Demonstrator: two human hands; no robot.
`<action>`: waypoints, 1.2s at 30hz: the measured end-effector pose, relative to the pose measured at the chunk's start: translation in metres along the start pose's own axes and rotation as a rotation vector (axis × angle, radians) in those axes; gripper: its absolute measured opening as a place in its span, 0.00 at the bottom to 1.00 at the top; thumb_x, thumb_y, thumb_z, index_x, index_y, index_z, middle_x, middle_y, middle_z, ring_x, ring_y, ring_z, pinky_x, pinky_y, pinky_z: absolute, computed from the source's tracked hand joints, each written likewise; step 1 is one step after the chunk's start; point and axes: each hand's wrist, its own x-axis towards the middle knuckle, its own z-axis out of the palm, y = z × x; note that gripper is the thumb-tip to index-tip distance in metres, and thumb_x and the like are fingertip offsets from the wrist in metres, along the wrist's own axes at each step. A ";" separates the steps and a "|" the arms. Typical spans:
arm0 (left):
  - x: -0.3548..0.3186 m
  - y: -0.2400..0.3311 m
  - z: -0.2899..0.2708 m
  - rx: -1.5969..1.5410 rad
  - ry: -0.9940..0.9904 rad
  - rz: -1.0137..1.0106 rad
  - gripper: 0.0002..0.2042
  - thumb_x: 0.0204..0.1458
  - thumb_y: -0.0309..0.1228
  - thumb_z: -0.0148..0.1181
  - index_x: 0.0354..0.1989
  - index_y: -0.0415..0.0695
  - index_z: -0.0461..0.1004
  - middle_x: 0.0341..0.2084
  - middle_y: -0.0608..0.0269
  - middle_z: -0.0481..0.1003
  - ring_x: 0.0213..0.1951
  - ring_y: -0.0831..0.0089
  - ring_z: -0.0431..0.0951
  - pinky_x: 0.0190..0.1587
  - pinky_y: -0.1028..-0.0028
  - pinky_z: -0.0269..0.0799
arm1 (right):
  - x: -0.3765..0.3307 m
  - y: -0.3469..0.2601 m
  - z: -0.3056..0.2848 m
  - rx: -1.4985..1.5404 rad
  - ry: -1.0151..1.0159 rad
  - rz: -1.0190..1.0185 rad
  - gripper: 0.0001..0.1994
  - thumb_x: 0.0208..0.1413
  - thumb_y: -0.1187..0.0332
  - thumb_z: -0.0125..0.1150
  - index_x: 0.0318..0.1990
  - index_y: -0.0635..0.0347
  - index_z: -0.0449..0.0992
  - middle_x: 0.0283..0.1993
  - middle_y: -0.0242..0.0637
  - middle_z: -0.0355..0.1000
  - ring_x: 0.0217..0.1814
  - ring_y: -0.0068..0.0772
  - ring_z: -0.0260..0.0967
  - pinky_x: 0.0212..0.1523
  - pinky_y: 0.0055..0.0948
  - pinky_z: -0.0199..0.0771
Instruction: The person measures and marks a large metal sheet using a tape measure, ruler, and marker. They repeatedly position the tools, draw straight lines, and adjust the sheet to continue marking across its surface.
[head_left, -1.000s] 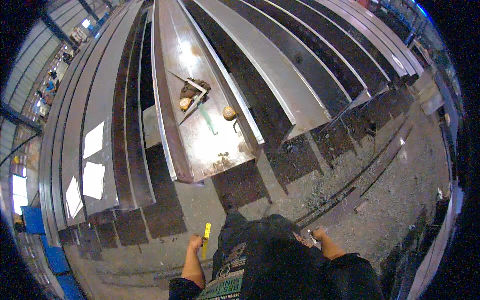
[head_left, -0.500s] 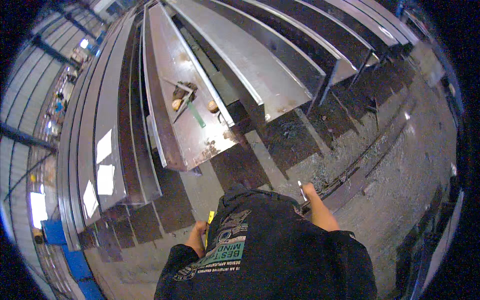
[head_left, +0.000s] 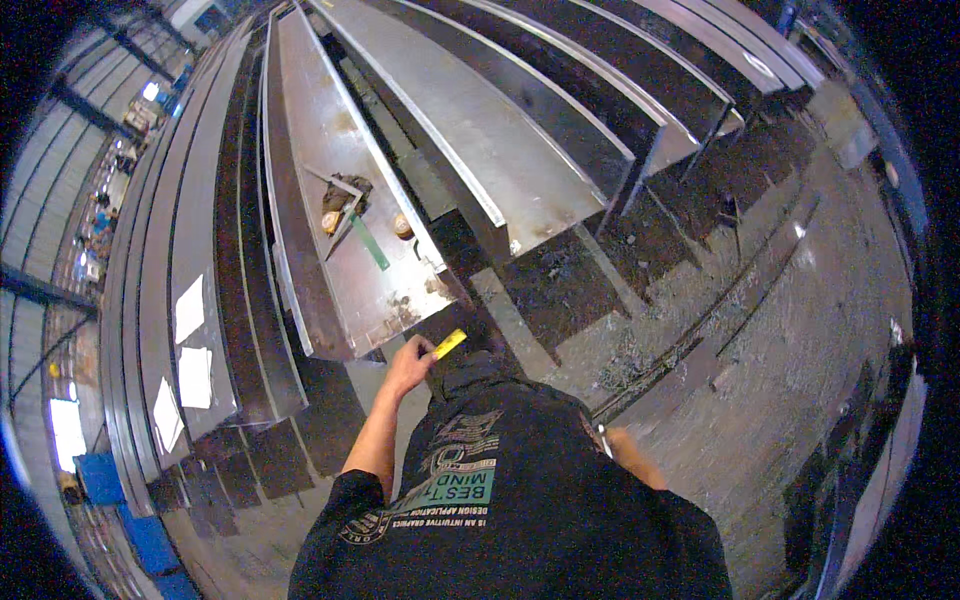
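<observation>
Just off the near end of a long steel beam (head_left: 375, 290), my left hand (head_left: 407, 366) is closed on a yellow measuring strip (head_left: 450, 344), which points away to the right. My right hand (head_left: 630, 455) is low beside my dark shirt, its fingers partly hidden. It grips a slim white stick (head_left: 604, 440) whose exact kind is too small to tell. On the beam lie a metal square (head_left: 345, 222), a green strip (head_left: 369, 243), two small round tan items (head_left: 403, 226) and a dark crumpled cloth or glove (head_left: 350, 192).
More long steel beams (head_left: 500, 130) lie side by side left and right. White paper sheets (head_left: 196, 378) rest on the left ones. Supports (head_left: 515, 315) and dark gaps show below the beam ends. A narrow rail-like groove (head_left: 670, 365) crosses the gritty floor (head_left: 800, 350).
My left hand has risen forward toward the beam's end, and the yellow measuring strip now points ahead. My right hand has dropped back toward my body with the white stick.
</observation>
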 end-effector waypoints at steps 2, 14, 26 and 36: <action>0.005 0.057 -0.002 0.051 -0.031 0.150 0.11 0.50 0.31 0.62 0.38 0.39 0.72 0.31 0.50 0.78 0.38 0.58 0.80 0.40 0.64 0.72 | -0.013 0.007 -0.013 -0.001 -0.095 0.158 0.15 0.53 0.61 0.57 0.34 0.67 0.79 0.33 0.53 0.77 0.34 0.47 0.76 0.35 0.45 0.73; 0.100 0.190 -0.002 -0.206 -0.313 0.675 0.10 0.52 0.29 0.57 0.40 0.41 0.70 0.37 0.48 0.75 0.44 0.47 0.75 0.47 0.58 0.71 | 0.117 -0.050 -0.158 -0.144 0.339 -0.057 0.16 0.56 0.59 0.53 0.36 0.65 0.78 0.31 0.48 0.74 0.34 0.41 0.71 0.37 0.40 0.70; 0.173 0.178 -0.057 -0.145 -0.276 0.637 0.10 0.53 0.28 0.53 0.42 0.39 0.67 0.37 0.49 0.73 0.44 0.47 0.73 0.47 0.55 0.70 | 0.136 -0.479 -0.358 0.739 -0.019 0.027 0.14 0.51 0.56 0.65 0.33 0.58 0.77 0.23 0.23 0.67 0.19 0.14 0.55 0.20 0.19 0.49; 0.177 0.193 -0.054 0.031 -0.053 0.452 0.10 0.50 0.29 0.56 0.40 0.41 0.69 0.37 0.50 0.72 0.42 0.50 0.73 0.47 0.56 0.69 | 0.196 -0.546 -0.390 0.082 -0.173 -0.404 0.08 0.47 0.70 0.69 0.29 0.64 0.76 0.25 0.26 0.69 0.28 0.18 0.63 0.30 0.24 0.62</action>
